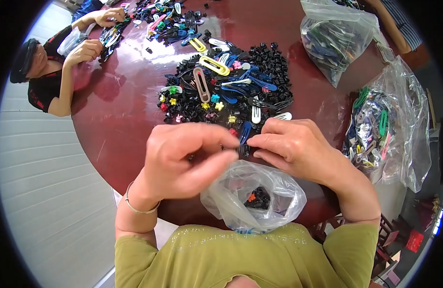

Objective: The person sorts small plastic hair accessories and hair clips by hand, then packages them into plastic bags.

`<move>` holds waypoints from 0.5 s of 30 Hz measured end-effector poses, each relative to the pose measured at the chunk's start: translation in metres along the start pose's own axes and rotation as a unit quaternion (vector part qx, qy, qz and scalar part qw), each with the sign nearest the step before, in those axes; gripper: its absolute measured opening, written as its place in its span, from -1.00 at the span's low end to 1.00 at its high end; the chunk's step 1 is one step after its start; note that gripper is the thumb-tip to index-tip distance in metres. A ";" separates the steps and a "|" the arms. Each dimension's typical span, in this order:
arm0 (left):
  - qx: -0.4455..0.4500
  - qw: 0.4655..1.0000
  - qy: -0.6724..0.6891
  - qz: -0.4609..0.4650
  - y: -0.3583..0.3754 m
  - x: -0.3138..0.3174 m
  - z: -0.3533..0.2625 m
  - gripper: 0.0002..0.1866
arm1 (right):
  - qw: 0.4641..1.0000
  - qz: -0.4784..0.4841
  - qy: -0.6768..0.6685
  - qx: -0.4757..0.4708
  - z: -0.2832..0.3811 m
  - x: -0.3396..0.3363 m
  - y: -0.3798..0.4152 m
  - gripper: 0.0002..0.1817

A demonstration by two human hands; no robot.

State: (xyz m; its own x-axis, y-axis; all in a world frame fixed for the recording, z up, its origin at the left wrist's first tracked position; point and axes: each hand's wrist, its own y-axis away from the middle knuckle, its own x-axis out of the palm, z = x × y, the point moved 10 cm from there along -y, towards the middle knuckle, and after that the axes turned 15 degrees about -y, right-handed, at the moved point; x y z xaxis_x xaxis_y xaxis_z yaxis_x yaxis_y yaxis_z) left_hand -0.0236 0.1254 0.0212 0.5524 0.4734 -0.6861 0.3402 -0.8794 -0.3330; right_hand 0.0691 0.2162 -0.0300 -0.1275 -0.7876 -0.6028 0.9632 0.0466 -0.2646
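Note:
My left hand [185,158] is slightly blurred, its thumb and index finger curved with a gap between the tips. Opposite it, my right hand [291,146] has its fingertips pinched together, hiding whatever they hold. A blue snap hair clip [246,130] shows between the fingertips of both hands, at the near edge of the pile. That pile mixes small black claw clips [269,65], a brown oval snap clip [201,85], yellow snap clips [214,66] and flower-shaped mini clips [219,106]. Below my hands an open clear plastic bag [216,197] holds black clips and a red one [251,197].
A full bag of hair clips [329,45] stands at the back right. Another open bag [406,125] with clips lies at the right edge. Across the dark red table [125,125], a person [53,72] handles clips at the left. Another person's arm [392,24] shows at upper right.

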 end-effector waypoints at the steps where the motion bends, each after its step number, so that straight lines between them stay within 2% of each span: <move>1: 0.031 0.999 0.006 0.017 0.001 -0.003 -0.008 -0.85 | 1.000 -0.001 0.001 -0.006 0.000 0.001 0.000 -0.80; 3: 0.090 0.991 0.080 0.061 0.004 0.002 -0.025 -0.82 | 1.000 -0.002 0.004 -0.019 0.002 0.004 -0.001 -0.80; 4: 0.153 0.985 0.025 0.077 0.008 0.007 -0.036 -0.79 | 1.000 -0.001 0.005 -0.018 0.002 0.005 -0.001 -0.80; 7: 0.181 0.973 -0.097 0.103 0.017 0.021 -0.045 -0.77 | 1.000 0.001 0.004 -0.008 0.000 0.006 -0.003 -0.81; 12: 0.156 0.977 -0.110 0.097 0.018 0.020 -0.033 -0.76 | 0.998 -0.044 -0.042 -0.005 -0.002 -0.009 -0.004 -0.86; 15: 0.112 0.981 -0.136 0.075 0.014 0.009 -0.022 -0.73 | 0.982 -0.082 -0.157 0.064 0.000 -0.032 -0.001 -0.87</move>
State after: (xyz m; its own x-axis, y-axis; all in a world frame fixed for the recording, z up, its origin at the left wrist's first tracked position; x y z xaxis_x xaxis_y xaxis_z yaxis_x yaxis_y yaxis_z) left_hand 0.0032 0.1181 0.0246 0.3488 0.3345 -0.8755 0.0782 -0.9413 -0.3285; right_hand 0.0723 0.2417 -0.0102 -0.2231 -0.9300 -0.2922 0.9604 -0.1584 -0.2291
